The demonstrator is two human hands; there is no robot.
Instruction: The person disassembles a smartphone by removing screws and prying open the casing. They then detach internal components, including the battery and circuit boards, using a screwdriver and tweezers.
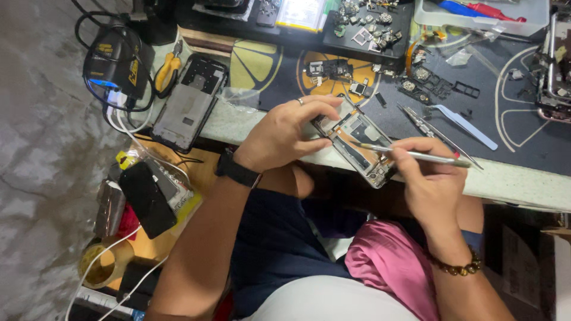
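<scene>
Head view. The opened phone (355, 142) lies at the near edge of the tabletop (523, 178), tilted, its back off and its inner boards exposed. The left hand (285, 134) is closed on the phone's left end, fingers over the top and thumb along the near side, evidently to steady it against the tool. The right hand (431, 178) is closed in a pencil grip on metal tweezers (410, 154), tips laid into the phone's middle; the grip sits far back, leaving the work in sight. A second pair of tweezers (437, 134) and a pale plastic pry tool (467, 126) lie just right of the phone, within reach. A spare phone frame (189, 104) rests to the left, beside yellow-handled pliers (168, 70).
</scene>
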